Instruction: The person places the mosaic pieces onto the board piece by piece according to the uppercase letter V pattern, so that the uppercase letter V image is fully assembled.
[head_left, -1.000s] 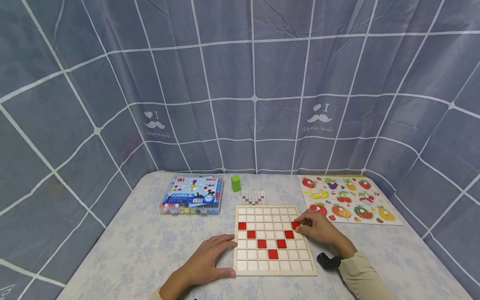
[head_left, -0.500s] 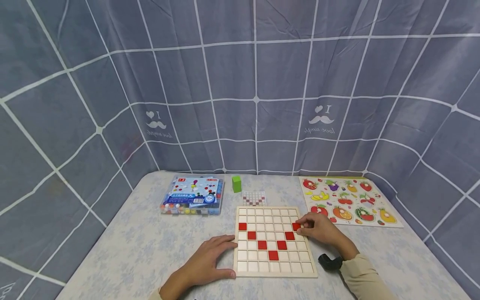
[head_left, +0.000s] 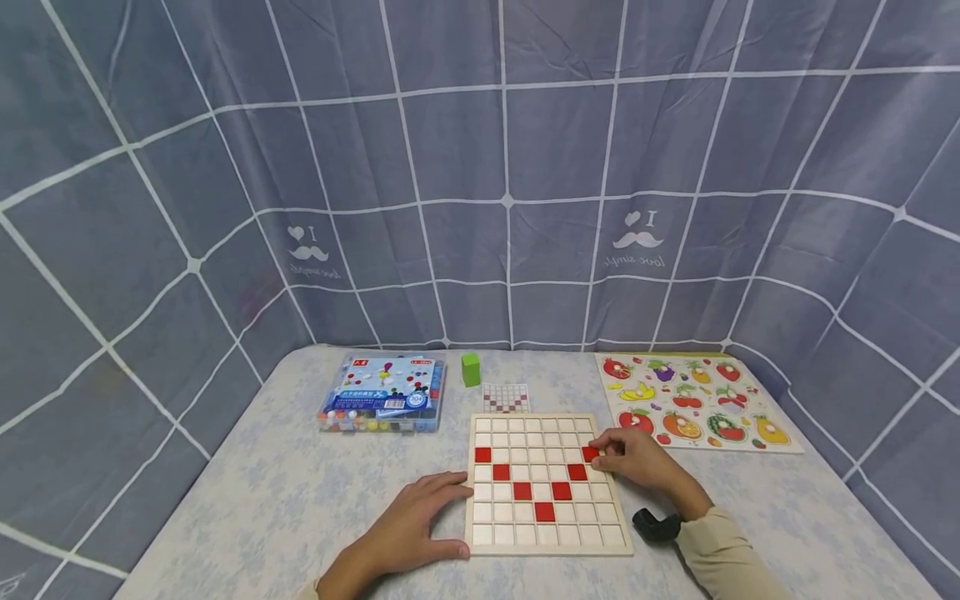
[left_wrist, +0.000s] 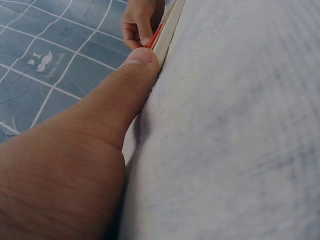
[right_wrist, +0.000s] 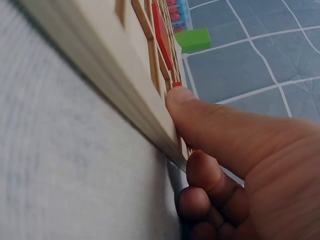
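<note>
A square wooden grid board (head_left: pixel 551 550) lies flat on the table, its cells pale. Several red square tiles form a V across it, with the lowest tile (head_left: pixel 544 512) near the front. My right hand (head_left: pixel 637 462) reaches over the board's right edge and pinches the tile (head_left: pixel 591 454) at the V's right tip between thumb and fingers. In the right wrist view a bit of red (right_wrist: pixel 177 84) shows past the thumb, with the other fingers curled below. My left hand (head_left: pixel 408 521) is spread, with thumb and fingertips against the board's left edge; the left wrist view shows its thumb (left_wrist: pixel 137 57) there.
Behind the board lies a small card (head_left: pixel 506 397) printed with a V pattern, next to a green block (head_left: pixel 471 370). A clear box of coloured balls (head_left: pixel 381 392) stands back left. A fruit puzzle board (head_left: pixel 697 400) lies back right. A black curved object (head_left: pixel 656 526) is near the right wrist.
Both hands and the tiles keep their places. Only the head view shifts slightly.
</note>
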